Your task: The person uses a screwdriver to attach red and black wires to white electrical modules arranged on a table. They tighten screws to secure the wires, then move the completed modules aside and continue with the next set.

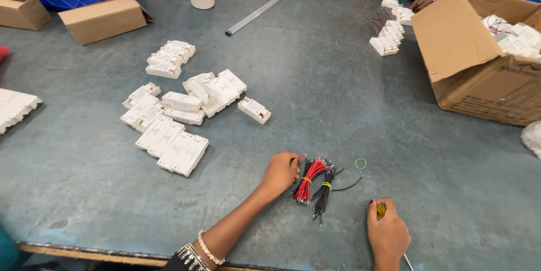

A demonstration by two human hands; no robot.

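From my remote seat I see the left hand (279, 174) resting on the blue-grey table (315, 96), fingertips pinched on the upper end of a red wire at the edge of the red wire bundle (307, 182); the right hand (387, 233) is clenched around a yellow-handled tool (381, 209), its thin metal shaft showing below the wrist toward the near edge of the table.

The red wire bundle lies just right of the left hand, tied with a yellow band; its long axis runs on a diagonal, lower end toward me and to the left, upper end away and to the right, where the tips fan out. The black wire bundle (325, 191) lies touching it on the right, banded the same way and pointing along nearly the same diagonal; one loose black wire strays off rightward. A small green rubber band (360, 163) sits near the upper tips, apart from both bundles.

Further left, a heap of white plastic housings (183, 110) is spread out; an open cardboard box (479, 62) stands far right; another person's hand (420, 3) works at the far edge.
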